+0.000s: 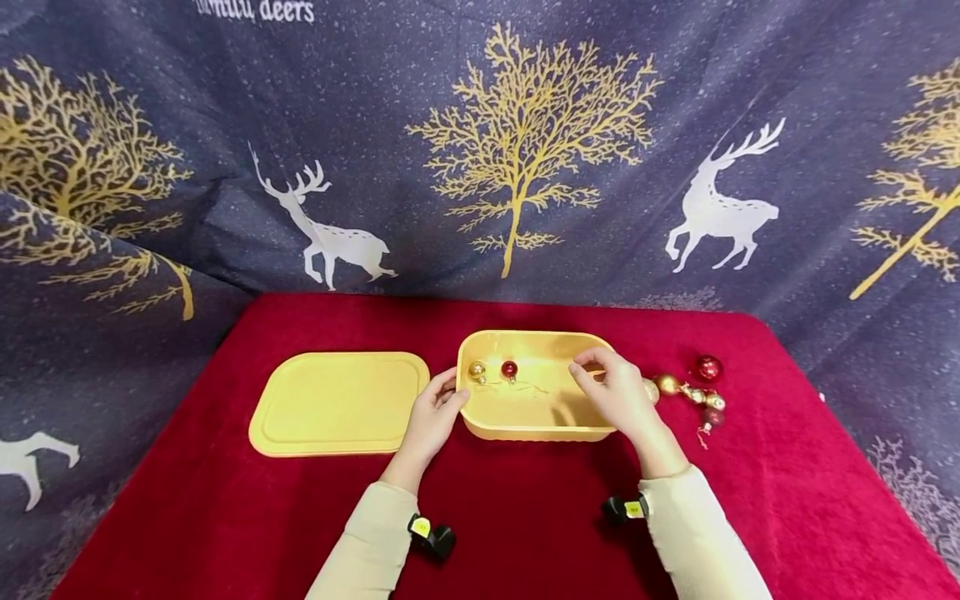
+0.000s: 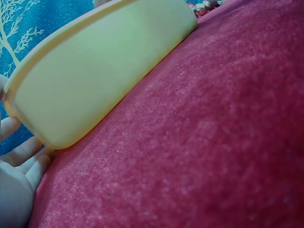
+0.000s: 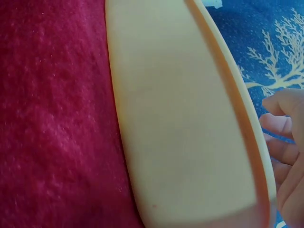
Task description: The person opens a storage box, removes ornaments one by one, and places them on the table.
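The yellow box [image 1: 534, 432] lies uncovered on red cloth. My left hand [image 1: 435, 412] grips its left end, thumb over the rim; in the left wrist view its fingers [image 2: 35, 159] lie along the outer wall. Above the box's right side is my right hand [image 1: 618, 392], fingers loosely bent. The right wrist view shows no object between that hand's fingers [image 3: 285, 151]. In the box's left half sit a gold bauble [image 1: 477, 368] and a red bauble [image 1: 509, 368], with thin gold strings near them.
The flat yellow lid [image 1: 341, 404] lies left of the box. On the right are a large red bauble [image 1: 708, 367], a gold bauble [image 1: 667, 384] and several smaller ornaments [image 1: 713, 417]. Behind hangs a blue cloth [image 1: 450, 267] with deer and trees.
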{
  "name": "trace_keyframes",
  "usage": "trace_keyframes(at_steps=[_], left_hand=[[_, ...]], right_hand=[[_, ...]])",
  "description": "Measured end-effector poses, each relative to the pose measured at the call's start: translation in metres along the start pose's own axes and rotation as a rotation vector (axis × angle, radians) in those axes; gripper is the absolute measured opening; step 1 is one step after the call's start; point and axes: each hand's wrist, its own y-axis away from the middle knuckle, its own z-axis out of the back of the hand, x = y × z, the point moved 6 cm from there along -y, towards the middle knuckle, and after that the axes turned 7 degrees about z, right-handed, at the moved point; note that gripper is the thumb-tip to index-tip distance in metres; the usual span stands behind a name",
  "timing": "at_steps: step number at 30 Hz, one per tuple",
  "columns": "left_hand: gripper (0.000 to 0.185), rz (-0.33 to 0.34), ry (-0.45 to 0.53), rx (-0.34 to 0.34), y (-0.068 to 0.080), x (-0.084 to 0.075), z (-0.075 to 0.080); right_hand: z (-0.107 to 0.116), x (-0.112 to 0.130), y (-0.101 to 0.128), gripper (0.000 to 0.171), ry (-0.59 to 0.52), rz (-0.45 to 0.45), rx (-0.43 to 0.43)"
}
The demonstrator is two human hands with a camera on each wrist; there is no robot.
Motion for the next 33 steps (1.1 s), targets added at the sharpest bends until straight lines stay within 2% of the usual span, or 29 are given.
trace_keyframes(at_steps=[5,10,13,17,33], left_hand=[[0.048,0.004,0.0,0.002,-0.001,0.001,0.0],[0.046,-0.016,0.014,-0.009,-0.013,0.018,0.0],[0.045,-0.03,0.003,-0.027,-0.018,0.027,0.0],[0.046,-0.034,-0.004,-0.027,-0.017,0.027,0.001],[0.046,-0.036,-0.007,-0.032,-0.018,0.026,0.001]], right_hand=[[-0.01,0.005,-0.003,0.022,0.031,0.047,0.054],[-0.02,0.011,-0.006,0.027,0.088,0.11,0.107],[-0.026,0.013,-0.007,0.031,0.129,0.115,0.138],[-0.033,0.016,-0.009,0.036,0.161,0.095,0.191],[-0.063,0.02,-0.017,0.047,0.171,0.09,0.366]])
